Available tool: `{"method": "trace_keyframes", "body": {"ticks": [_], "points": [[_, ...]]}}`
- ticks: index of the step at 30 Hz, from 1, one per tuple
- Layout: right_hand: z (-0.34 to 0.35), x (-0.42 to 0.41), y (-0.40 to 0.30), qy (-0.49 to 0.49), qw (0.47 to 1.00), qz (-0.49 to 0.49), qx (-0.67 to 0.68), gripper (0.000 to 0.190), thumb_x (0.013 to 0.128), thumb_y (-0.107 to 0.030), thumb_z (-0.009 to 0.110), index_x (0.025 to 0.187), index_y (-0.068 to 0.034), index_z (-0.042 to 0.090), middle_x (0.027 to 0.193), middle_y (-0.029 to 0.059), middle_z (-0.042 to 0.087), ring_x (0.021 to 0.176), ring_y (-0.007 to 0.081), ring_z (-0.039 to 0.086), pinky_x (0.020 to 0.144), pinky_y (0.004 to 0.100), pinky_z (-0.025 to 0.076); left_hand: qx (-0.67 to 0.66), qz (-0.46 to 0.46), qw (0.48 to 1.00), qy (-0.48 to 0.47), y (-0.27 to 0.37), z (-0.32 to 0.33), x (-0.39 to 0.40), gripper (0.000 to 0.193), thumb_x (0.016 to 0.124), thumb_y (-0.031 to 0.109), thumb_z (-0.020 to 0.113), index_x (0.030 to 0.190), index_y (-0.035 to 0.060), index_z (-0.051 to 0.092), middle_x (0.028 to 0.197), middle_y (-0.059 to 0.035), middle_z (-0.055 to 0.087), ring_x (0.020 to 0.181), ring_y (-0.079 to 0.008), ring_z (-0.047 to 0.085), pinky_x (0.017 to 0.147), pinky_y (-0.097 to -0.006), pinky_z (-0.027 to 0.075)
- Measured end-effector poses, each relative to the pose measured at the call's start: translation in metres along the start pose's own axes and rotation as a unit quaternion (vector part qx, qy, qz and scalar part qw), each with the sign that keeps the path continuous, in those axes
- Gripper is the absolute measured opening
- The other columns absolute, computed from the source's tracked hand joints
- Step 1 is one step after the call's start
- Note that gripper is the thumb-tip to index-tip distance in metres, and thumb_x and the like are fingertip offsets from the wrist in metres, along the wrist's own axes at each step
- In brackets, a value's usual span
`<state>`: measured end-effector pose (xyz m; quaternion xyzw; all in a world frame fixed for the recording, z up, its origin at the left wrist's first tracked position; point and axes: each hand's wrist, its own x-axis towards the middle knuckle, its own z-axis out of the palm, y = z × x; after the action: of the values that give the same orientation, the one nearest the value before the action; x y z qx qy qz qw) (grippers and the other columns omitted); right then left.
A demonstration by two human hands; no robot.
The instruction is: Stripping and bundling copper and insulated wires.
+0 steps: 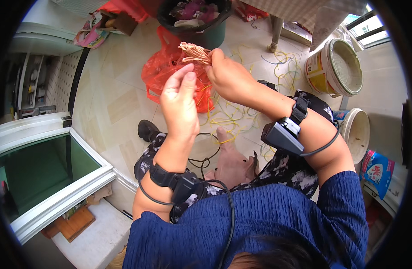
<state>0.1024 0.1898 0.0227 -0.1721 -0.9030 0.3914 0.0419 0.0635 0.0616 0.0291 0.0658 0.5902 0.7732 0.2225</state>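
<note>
A bundle of bare copper wire (195,53), folded into loops, is gripped at its right end in my right hand (226,74). My left hand (181,97) is raised just below and left of the bundle, palm facing inward, its fingers loosely bent and apart. No object shows in it. Behind both hands a red plastic bag (165,74) lies crumpled on the floor. Yellow and green strips, seemingly wire insulation (232,119), are scattered on the floor beyond my wrists. Some strips lie over or against the bag.
A black-lined bin (219,33) stands behind the bag. Two plastic buckets (310,72) (362,134) are at the right, above a blue packet (377,175). A table leg (276,32) stands at the upper right. A white-framed glass panel (54,168) is at the left.
</note>
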Motion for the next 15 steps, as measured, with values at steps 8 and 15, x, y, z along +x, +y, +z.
{"method": "trace_keyframes", "body": {"ticks": [8,15], "points": [[0.014,-0.004,-0.004,0.033,0.983,-0.039,-0.174,0.018,0.079,-0.013,0.048,0.087,0.003,0.045,0.077,0.0196,0.059,0.068,0.0345,0.060,0.060,0.0419,0.048,-0.091,0.001,0.996,-0.005,-0.005,0.015,0.017,0.023,0.086,0.016,0.055,0.103,0.0007,0.054,0.088,-0.0002,0.055,0.076,-0.0060,0.047,0.067,-0.0200,0.040],[0.004,0.001,-0.007,-0.024,0.995,-0.009,-0.098,0.019,0.081,-0.015,0.047,0.086,0.004,0.047,0.082,0.0220,0.060,0.073,0.0349,0.060,0.062,0.0412,0.048,-0.170,-0.001,0.983,-0.067,-0.007,0.005,0.020,0.021,0.090,0.021,0.046,0.097,0.0033,0.055,0.089,-0.0025,0.055,0.079,-0.0118,0.048,0.071,-0.0252,0.040]]}}
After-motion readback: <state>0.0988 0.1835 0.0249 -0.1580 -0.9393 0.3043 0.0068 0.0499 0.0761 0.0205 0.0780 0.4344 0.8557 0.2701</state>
